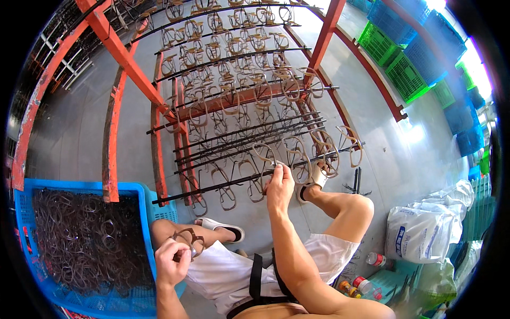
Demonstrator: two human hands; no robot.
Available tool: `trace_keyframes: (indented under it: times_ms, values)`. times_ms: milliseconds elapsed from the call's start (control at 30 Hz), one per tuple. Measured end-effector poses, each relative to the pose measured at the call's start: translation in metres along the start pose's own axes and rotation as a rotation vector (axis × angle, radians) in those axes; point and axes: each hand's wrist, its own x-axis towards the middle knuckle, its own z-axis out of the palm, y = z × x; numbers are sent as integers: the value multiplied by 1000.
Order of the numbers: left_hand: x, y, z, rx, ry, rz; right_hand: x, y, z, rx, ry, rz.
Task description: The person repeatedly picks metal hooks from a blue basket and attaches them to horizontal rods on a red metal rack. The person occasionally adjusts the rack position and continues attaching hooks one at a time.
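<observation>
My left hand (172,261) is closed around a brown eyeglass frame (198,243), held above my left thigh beside a blue crate (144,234). In the crate lies a heap of dark brown eyeglass frames (90,239). My right hand (280,190) reaches forward and pinches a tan eyeglass frame (264,152) at the nearest black rod (234,183). Whether that frame touches the rod is hidden by my fingers. Several tan frames hang along this rod on both sides of my hand.
A red metal rack (135,72) stands ahead, its rows of black rods hung with many eyeglass frames. Green and blue crates (406,77) are stacked at the far right. White plastic bags (422,231) and drink bottles (366,284) lie at the near right.
</observation>
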Motion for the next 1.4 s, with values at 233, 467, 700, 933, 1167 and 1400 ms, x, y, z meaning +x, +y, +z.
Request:
trace_keyframes:
  times_ms: [233, 467, 700, 933, 1167, 1400]
  values:
    - [-19, -16, -10, -71, 244, -105, -4, 2, -7, 86, -44, 4]
    - [-41, -43, -16, -577, 427, -171, -7, 3, -7, -5, -150, 8]
    - [-38, -23, -19, -766, 409, -118, -17, 17, -3, -511, -156, -326]
    - [-23, -5, -8, -794, 356, -46, -8, 11, -12, -613, -109, -423]
    - [-5, 15, 8, -979, 278, 34, -16, 14, -13, -547, -111, -388]
    - [3, 26, 10, -994, 235, 82, -13, 19, 2, -519, -68, -471]
